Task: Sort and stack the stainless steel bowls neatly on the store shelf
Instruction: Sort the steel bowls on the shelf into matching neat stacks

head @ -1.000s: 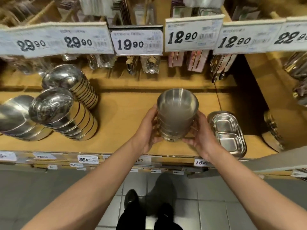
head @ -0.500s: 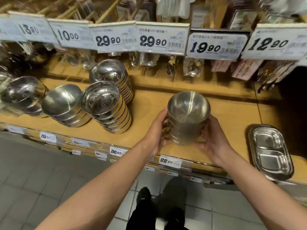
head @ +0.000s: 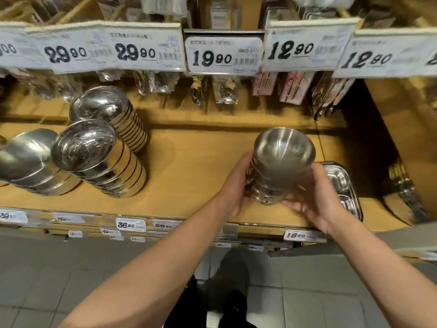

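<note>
You stand at a wooden store shelf [head: 189, 176] with a yellow-brown top. Above it, white price tags [head: 223, 56] hang in a row, reading 29.90, 19.90 and 12.90. Packs of spoons [head: 223, 92] hang behind them. Small price labels [head: 130, 225] line the front edge. Below you is a grey tiled floor [head: 71, 275].

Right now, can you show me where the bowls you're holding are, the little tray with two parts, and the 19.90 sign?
held stack of bowls [head: 283, 152]: head view, inside of the top bowl.
divided tray [head: 340, 183]: head view, its upper compartment.
19.90 price tag [head: 223, 56]: head view, on the printed numbers.
</note>
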